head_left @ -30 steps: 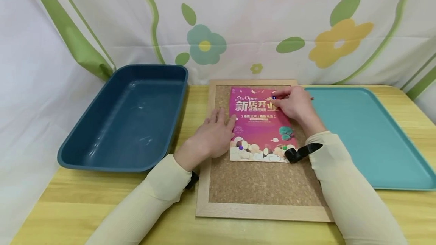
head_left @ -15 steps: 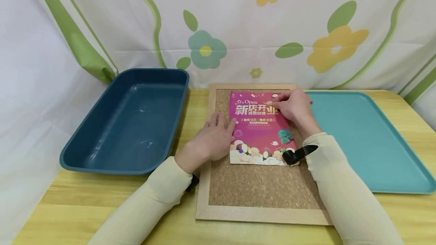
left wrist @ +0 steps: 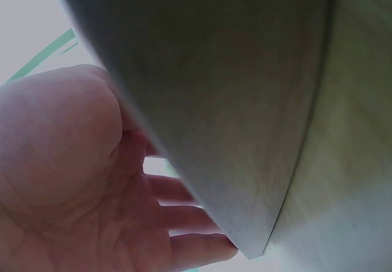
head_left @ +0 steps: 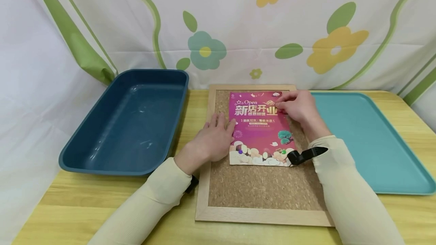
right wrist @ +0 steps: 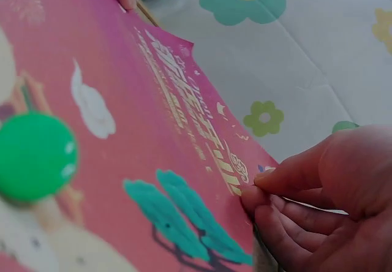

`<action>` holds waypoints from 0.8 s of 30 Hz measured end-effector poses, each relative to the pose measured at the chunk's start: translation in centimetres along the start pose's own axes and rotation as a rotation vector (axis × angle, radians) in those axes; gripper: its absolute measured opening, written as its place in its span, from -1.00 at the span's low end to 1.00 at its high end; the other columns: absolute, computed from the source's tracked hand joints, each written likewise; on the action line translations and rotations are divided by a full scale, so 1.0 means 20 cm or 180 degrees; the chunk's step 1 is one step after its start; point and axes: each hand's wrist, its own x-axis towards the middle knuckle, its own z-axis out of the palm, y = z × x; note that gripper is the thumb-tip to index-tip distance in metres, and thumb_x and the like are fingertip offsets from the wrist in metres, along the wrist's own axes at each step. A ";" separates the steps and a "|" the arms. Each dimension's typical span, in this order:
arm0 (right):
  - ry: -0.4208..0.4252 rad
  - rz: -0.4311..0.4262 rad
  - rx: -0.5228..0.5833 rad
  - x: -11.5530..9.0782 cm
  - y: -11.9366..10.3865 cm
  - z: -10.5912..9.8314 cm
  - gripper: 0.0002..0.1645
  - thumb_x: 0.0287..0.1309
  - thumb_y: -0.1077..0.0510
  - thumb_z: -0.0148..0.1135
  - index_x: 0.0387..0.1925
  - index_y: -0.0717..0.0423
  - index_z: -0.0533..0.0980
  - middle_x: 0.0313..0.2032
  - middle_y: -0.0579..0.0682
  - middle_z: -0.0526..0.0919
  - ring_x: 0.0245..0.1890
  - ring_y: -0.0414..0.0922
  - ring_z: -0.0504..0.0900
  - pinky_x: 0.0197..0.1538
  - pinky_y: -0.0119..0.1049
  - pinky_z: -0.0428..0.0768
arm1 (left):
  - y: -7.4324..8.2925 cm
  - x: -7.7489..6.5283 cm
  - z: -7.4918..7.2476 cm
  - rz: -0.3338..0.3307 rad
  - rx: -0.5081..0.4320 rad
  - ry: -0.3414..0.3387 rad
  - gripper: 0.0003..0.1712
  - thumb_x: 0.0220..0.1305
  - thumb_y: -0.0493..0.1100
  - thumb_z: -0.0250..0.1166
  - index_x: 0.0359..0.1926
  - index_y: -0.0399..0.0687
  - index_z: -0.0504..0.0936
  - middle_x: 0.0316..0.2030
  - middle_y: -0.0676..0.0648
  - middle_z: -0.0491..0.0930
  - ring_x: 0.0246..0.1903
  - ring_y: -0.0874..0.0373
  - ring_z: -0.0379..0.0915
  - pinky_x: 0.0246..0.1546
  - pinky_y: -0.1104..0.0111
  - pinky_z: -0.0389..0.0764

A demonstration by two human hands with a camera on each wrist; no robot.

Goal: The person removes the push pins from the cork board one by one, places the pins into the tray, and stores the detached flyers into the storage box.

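A magenta poster [head_left: 255, 127] with gold lettering lies on a wood-framed cork board [head_left: 259, 188]. A purple pushpin [head_left: 240, 151] and a green pushpin [head_left: 284, 151] sit near its bottom corners; the green one looms large in the right wrist view. The left hand [head_left: 214, 139] lies spread across the board's left side, fingertips at the poster's left edge. At the upper right edge of the poster, thumb and index finger of the right hand [head_left: 301, 107] pinch together. Whatever is between those fingertips is hidden, in the right wrist view too, where the right hand [right wrist: 324, 204] meets the poster's edge.
To the left stands a deep dark-blue tub [head_left: 122, 124], close to the board. A flat teal tray [head_left: 371, 143] lies on the right. Behind the wooden table [head_left: 85, 203] hangs a flowered curtain [head_left: 245, 29].
The right hand has shifted slightly right; a blue pushpin head seen at its fingertips a second ago is now hidden. The left hand keeps its place. The view has tilted slightly.
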 end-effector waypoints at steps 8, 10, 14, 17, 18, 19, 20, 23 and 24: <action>0.0059 -0.0251 0.0102 0.00 0.01 -0.08 -0.70 0.37 0.12 0.43 -0.01 0.26 0.76 -0.32 -0.20 0.73 -0.38 -0.28 0.70 -0.24 -0.41 0.72 | 0.00 0.00 -0.01 0.0010 0.0026 -0.0003 -0.24 0.71 0.09 -0.10 0.73 0.01 -0.07 0.72 -0.33 -0.23 0.71 -0.33 -0.32 0.65 -0.13 0.10; 0.0075 -0.0258 0.0070 0.00 0.02 -0.10 -0.68 0.36 0.11 0.44 0.02 0.25 0.75 -0.33 -0.24 0.72 -0.37 -0.28 0.68 -0.25 -0.40 0.70 | 0.00 0.00 -0.01 0.0011 0.0027 -0.0003 -0.24 0.71 0.09 -0.10 0.73 0.01 -0.07 0.72 -0.33 -0.22 0.71 -0.33 -0.31 0.65 -0.13 0.10; 0.0069 -0.0240 0.0075 0.02 0.06 -0.14 -0.62 0.36 0.11 0.43 0.07 0.29 0.72 -0.39 -0.32 0.70 -0.38 -0.30 0.67 -0.26 -0.40 0.69 | 0.00 0.00 0.00 0.0010 -0.0001 -0.0002 -0.24 0.71 0.09 -0.11 0.73 0.02 -0.07 0.72 -0.33 -0.23 0.71 -0.32 -0.33 0.66 -0.13 0.09; 0.0078 -0.0219 0.0102 0.04 0.09 -0.17 -0.59 0.35 0.11 0.43 0.09 0.33 0.69 -0.45 -0.38 0.67 -0.42 -0.34 0.66 -0.28 -0.42 0.68 | 0.00 0.00 0.00 0.0009 -0.0019 -0.0004 -0.25 0.71 0.09 -0.12 0.74 0.02 -0.08 0.72 -0.33 -0.24 0.71 -0.32 -0.34 0.66 -0.12 0.08; 0.0088 -0.0220 0.0112 0.04 0.10 -0.18 -0.59 0.35 0.11 0.44 0.08 0.33 0.69 -0.47 -0.40 0.66 -0.43 -0.35 0.66 -0.28 -0.42 0.68 | 0.00 0.01 0.00 0.0010 -0.0019 -0.0002 -0.25 0.71 0.09 -0.12 0.74 0.02 -0.08 0.72 -0.33 -0.23 0.71 -0.32 -0.34 0.66 -0.12 0.08; 0.0100 -0.0217 0.0132 0.04 0.11 -0.19 -0.59 0.35 0.12 0.44 0.08 0.34 0.69 -0.50 -0.41 0.67 -0.45 -0.35 0.66 -0.28 -0.42 0.68 | 0.00 0.01 0.00 0.0013 -0.0012 -0.0001 -0.24 0.71 0.09 -0.11 0.73 0.02 -0.08 0.72 -0.33 -0.23 0.71 -0.32 -0.34 0.66 -0.12 0.08; 0.0113 -0.0224 0.0150 0.05 0.12 -0.20 -0.59 0.34 0.13 0.44 0.08 0.34 0.69 -0.53 -0.42 0.67 -0.46 -0.36 0.67 -0.29 -0.43 0.68 | 0.00 0.01 0.00 0.0014 -0.0007 0.0001 -0.24 0.71 0.09 -0.11 0.73 0.02 -0.07 0.72 -0.33 -0.23 0.71 -0.32 -0.33 0.66 -0.12 0.09; 0.0137 -0.0224 0.0160 0.06 0.15 -0.24 -0.62 0.34 0.12 0.44 0.05 0.31 0.72 -0.56 -0.45 0.67 -0.48 -0.37 0.67 -0.29 -0.43 0.67 | 0.00 0.01 0.00 0.0018 0.0022 0.0007 -0.24 0.71 0.09 -0.11 0.73 0.01 -0.07 0.72 -0.33 -0.22 0.71 -0.33 -0.31 0.65 -0.12 0.11; 0.0132 -0.0221 0.0164 0.06 0.16 -0.25 -0.64 0.34 0.12 0.44 0.04 0.30 0.73 -0.55 -0.46 0.66 -0.48 -0.38 0.67 -0.28 -0.43 0.67 | 0.00 0.01 0.00 0.0020 0.0034 0.0011 -0.24 0.71 0.09 -0.11 0.73 0.01 -0.06 0.71 -0.34 -0.22 0.71 -0.33 -0.31 0.65 -0.12 0.11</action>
